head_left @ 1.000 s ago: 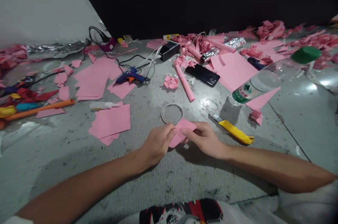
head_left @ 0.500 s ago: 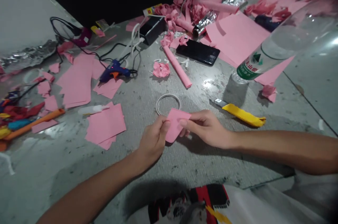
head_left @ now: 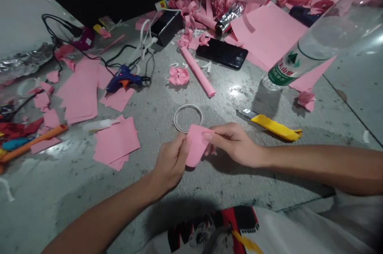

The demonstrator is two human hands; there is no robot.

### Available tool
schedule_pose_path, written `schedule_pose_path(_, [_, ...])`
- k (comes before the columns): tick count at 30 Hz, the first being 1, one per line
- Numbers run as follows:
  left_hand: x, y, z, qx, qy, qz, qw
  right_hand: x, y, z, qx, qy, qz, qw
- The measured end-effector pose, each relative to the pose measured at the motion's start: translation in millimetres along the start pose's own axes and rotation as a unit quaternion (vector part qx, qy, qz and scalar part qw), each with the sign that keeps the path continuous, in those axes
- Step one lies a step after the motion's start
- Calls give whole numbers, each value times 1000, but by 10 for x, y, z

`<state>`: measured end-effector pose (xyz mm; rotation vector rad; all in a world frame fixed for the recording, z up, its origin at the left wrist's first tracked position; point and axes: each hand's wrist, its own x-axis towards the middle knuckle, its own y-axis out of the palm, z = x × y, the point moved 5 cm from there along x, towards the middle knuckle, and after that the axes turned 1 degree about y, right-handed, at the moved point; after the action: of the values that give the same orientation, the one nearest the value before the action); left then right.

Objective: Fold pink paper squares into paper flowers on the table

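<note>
Between my two hands is a small piece of pink paper (head_left: 196,146), its edges slightly curved. My left hand (head_left: 172,158) pinches its left side, thumb in front. On the right, my right hand (head_left: 235,144) grips the upper right edge between thumb and fingers. The fingers behind the paper are partly hidden. Just beyond the paper lies a thin white ring, like a tape roll (head_left: 188,118), flat on the table. A yellow utility knife (head_left: 273,126) lies to the right, past my right hand.
Left of my hands is a stack of pink paper squares (head_left: 116,140). Farther back lie a blue glue gun (head_left: 125,78) with cords, a black phone (head_left: 223,52) and a rolled pink paper tube (head_left: 197,72). A plastic bottle (head_left: 287,68) stands at right.
The view has shifted slightly, so most table items appear a little higher and farther left. Both hands keep hold of the pink paper, which is tilted slightly differently.
</note>
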<state>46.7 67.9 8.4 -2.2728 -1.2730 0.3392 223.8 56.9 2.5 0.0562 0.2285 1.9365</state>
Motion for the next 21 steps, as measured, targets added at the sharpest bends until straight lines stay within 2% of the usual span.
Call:
schedule_pose_path(4, [8, 1, -38, -66, 27, 41, 997, -15, 15, 11, -13, 10, 39, 999])
schedule_pose_path(9, [-26, 36, 57, -153, -58, 41, 986, -4, 50, 26, -49, 8, 74, 996])
schedule_pose_path(15, [-62, 65, 69, -151, -66, 47, 985, 5, 31, 27, -124, 24, 28, 992])
schedule_pose_path(21, [-25, 64, 105, -153, -76, 47, 984, -4, 25, 60, -133, 22, 31, 990])
